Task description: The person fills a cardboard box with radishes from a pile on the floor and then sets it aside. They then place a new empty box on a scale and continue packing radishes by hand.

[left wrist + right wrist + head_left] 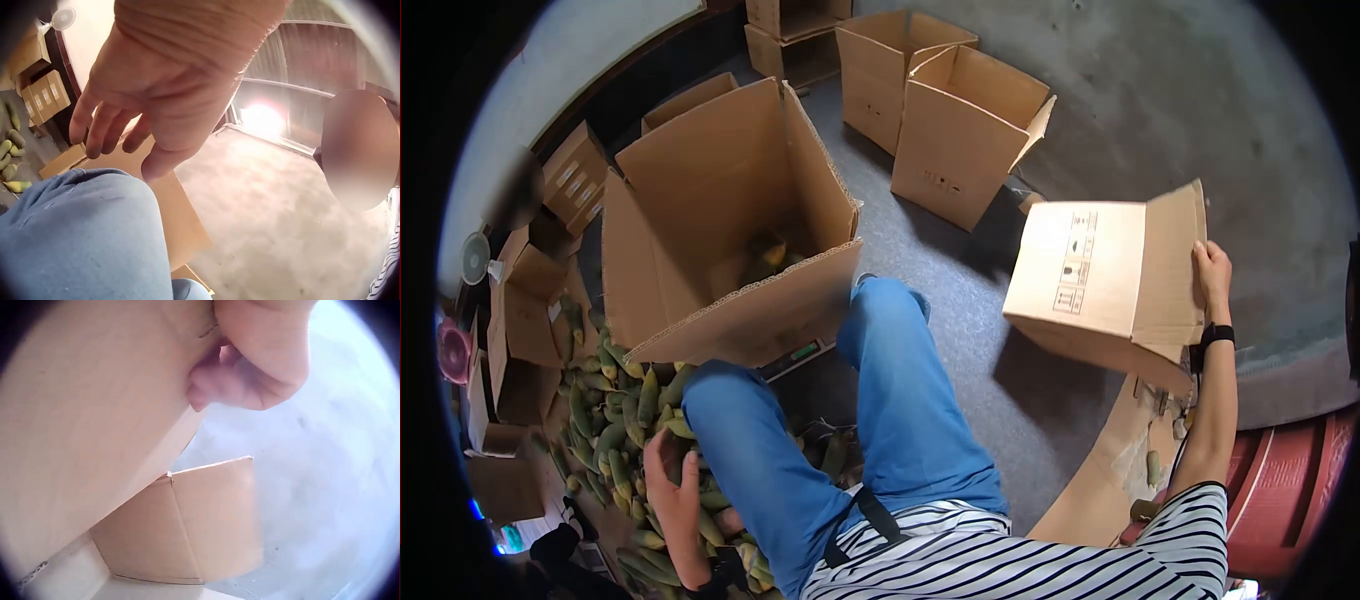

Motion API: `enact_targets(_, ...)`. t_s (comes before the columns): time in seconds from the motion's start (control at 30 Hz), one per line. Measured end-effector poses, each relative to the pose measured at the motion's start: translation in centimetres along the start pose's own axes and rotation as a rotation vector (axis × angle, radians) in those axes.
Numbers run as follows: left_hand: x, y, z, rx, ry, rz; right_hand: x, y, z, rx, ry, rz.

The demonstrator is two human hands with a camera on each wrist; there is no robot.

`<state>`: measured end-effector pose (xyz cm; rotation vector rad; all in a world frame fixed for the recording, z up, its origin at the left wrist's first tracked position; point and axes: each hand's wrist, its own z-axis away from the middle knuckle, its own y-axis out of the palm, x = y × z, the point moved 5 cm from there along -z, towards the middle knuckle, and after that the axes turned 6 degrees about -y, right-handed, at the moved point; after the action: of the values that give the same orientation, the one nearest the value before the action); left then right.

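Indoors, above grey floor [965, 290], right hand [1215, 272] grips a carton [1090, 265], left hand [676, 490] loose.

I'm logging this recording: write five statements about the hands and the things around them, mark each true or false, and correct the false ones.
1. The right hand grips the flap of a printed carton. True.
2. Green vegetables lie heaped beside the left leg. True.
3. The left hand holds a vegetable. False: it holds nothing.
4. The shirt is plain red. False: it is white with dark stripes.
5. A dark wristband is on the right arm. True.
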<state>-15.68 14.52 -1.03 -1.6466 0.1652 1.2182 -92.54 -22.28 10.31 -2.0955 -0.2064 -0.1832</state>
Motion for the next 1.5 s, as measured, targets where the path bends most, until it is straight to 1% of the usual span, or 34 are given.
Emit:
enact_targets(0.03, 0.2, -0.1, -0.2, -0.006, 0.003, -0.034, 1.5, 0.4, -0.5, 0.004, 0.002, -0.001)
enact_targets(0.1, 0.8, -0.2, -0.4, -0.014, 0.000, -0.068, 6.1, 1.5, -1.3, -0.097, -0.211, 0.115)
enact_targets(0.17, 1.5, -0.1, 0.0, -0.018, -0.029, -0.072, 9.9, 4.2, -0.9, -0.096, -0.275, 0.069)
enact_targets(0.2, 2.1, 0.0, 0.3, -0.018, -0.050, -0.066, 10.6, 6.6, -0.4, -0.106, -0.298, 0.025)
enact_targets(0.27, 3.8, 0.0, 1.1, -0.049, -0.084, -0.097, 12.2, 11.7, 1.3, -0.090, -0.446, 0.073)
enact_targets(0.3, 3.9, 0.1, 1.5, -0.044, -0.086, -0.128, 11.8, 14.9, 1.9, -0.024, -0.446, 0.117)
enact_targets(0.33, 4.3, -0.3, 2.2, -0.048, -0.103, -0.168, 11.5, 17.6, 3.1, -0.057, -0.505, 0.069)
enact_targets(0.37, 5.0, -0.4, 2.8, -0.066, -0.086, -0.204, 11.1, 20.1, 4.1, -0.051, -0.513, 0.047)
enact_targets(0.4, 6.1, -0.7, 3.5, -0.087, -0.075, -0.246, 11.6, 21.8, 5.3, 0.085, -0.432, 0.012)
enact_targets(0.43, 6.8, -1.0, 4.1, -0.087, -0.101, -0.248, 12.4, 22.7, 5.6, -0.017, -0.482, 0.115)
enact_targets(0.47, 7.5, -1.4, 4.9, -0.086, -0.123, -0.249, 11.8, 24.3, 5.1, -0.008, -0.518, 0.069)
enact_targets(0.5, 8.7, -1.4, 5.6, -0.086, -0.161, -0.255, 12.3, 24.8, 4.4, 0.073, -0.516, 0.062)
enact_targets(0.53, 9.8, -1.4, 6.2, -0.081, -0.189, -0.256, 12.2, 25.2, 3.8, 0.037, -0.551, 0.109)
enact_targets(0.57, 11.2, -0.8, 7.2, -0.050, -0.287, -0.205, 10.6, 26.1, 3.4, -0.052, -0.604, 0.117)
enact_targets(0.6, 12.6, -0.5, 8.0, -0.013, -0.380, -0.141, 10.0, 26.4, 2.3, 0.014, -0.520, 0.107)
enact_targets(0.63, 14.1, -0.6, 8.9, -0.042, -0.407, -0.138, 7.8, 28.1, 0.4, 0.042, -0.518, 0.115)
enact_targets(0.67, 16.2, 0.1, 9.8, 0.045, -0.481, -0.130, 6.1, 29.3, -1.3, 0.029, -0.501, 0.151)
enact_targets(0.7, 18.3, 1.0, 10.6, 0.137, -0.546, -0.119, 6.7, 29.2, -2.0, 0.069, -0.442, 0.131)
enact_targets(0.73, 19.8, 1.2, 11.5, 0.127, -0.556, -0.113, 7.2, 28.2, -3.0, 0.110, -0.378, 0.115)
enact_targets(0.8, 23.3, 1.8, 13.6, 0.123, -0.608, -0.257, 14.1, 24.3, -3.4, -0.053, -0.600, 0.147)
enact_targets(0.83, 26.4, 2.3, 15.1, 0.079, -0.622, -0.237, 19.4, 21.6, -2.1, -0.082, -0.672, -0.007)
enact_targets(0.87, 27.4, 2.2, 16.0, 0.081, -0.633, -0.230, 25.4, 18.7, 0.3, 0.033, -0.605, -0.286)
enact_targets(0.9, 28.3, 2.0, 16.9, 0.073, -0.714, -0.294, 31.1, 15.8, 3.1, 0.148, -0.523, -0.562)
enact_targets(0.97, 31.3, 2.0, 19.3, 0.029, -0.828, -0.355, 39.2, 11.5, 8.2, 0.424, -0.443, -0.738)
enact_targets(1.03, 33.2, 2.1, 21.5, 0.030, -0.866, -0.388, 46.6, 6.5, 13.3, 0.460, -0.733, -0.825)
enact_targets(1.07, 33.8, 2.1, 22.0, 0.028, -0.898, -0.427, 49.5, 4.2, 15.7, 0.431, -0.946, -0.870)
enact_targets(1.13, 34.0, 2.1, 23.0, 0.014, -0.966, -0.437, 54.5, 0.6, 20.5, 0.666, -1.033, -1.225)
enact_targets(1.17, 34.2, 2.2, 23.8, -0.003, -1.031, -0.453, 56.7, -0.4, 22.8, 0.851, -1.058, -1.494)
enact_targets(1.2, 34.5, 2.4, 24.3, -0.003, -1.044, -0.443, 58.6, -1.0, 24.9, 1.124, -1.032, -1.690)
enact_targets(1.3, 35.4, 2.9, 25.1, -0.045, -1.070, -0.406, 63.5, -3.9, 29.4, 1.601, -1.158, -1.979)
enact_targets(1.33, 35.2, 2.8, 24.9, -0.117, -1.035, -0.382, 64.6, -4.5, 30.4, 1.767, -1.177, -2.070)
enact_targets(1.37, 35.1, 2.8, 24.6, -0.186, -0.997, -0.358, 65.1, -4.7, 31.6, 1.780, -1.176, -2.058)
enact_targets(1.43, 35.7, 2.7, 23.4, -0.243, -0.970, -0.370, 65.3, -5.5, 33.3, 1.886, -1.077, -2.350)
enact_targets(1.5, 36.4, 2.5, 21.9, -0.294, -0.941, -0.380, 66.1, -6.0, 33.6, 1.931, -1.056, -2.358)
